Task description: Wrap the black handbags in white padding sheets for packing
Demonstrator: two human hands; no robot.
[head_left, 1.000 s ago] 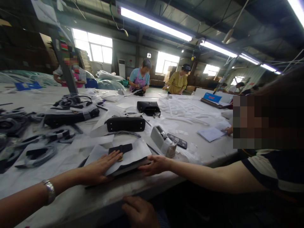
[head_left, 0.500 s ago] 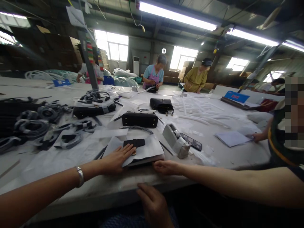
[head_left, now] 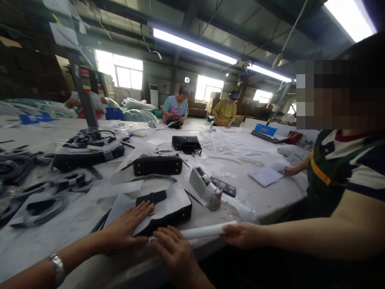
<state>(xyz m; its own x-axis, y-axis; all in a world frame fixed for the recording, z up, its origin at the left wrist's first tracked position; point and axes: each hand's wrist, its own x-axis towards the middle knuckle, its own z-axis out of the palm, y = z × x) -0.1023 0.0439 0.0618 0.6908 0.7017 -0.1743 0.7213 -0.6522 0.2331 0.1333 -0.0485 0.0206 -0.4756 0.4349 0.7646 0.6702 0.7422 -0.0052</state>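
Observation:
A black handbag [head_left: 177,214] lies on its side on the table, partly covered by white sheet material [head_left: 177,193]. My left hand [head_left: 128,224], a silver bracelet on its wrist, rests flat on the bag with fingers spread, beside the black flap strap [head_left: 155,196] and its gold clasp [head_left: 151,210]. At the bag's near edge, my right hand [head_left: 176,249] lies over one end of a white tube [head_left: 204,231], fingers across it; its thumb is hidden. A co-worker's hand [head_left: 240,235] grips the tube's other end from the right.
Beyond the bag stand a tape dispenser [head_left: 201,184], a phone-like dark object [head_left: 223,186] and more black handbags [head_left: 158,165]. Wrapped dark straps [head_left: 48,208] cover the left side. White tubes [head_left: 231,144] are heaped farther back. The co-worker [head_left: 331,172] stands close at right.
My right hand has risen from below the table edge onto the white tube. The co-worker's hand has drawn back from the bag, now holding the tube. My view has swung right.

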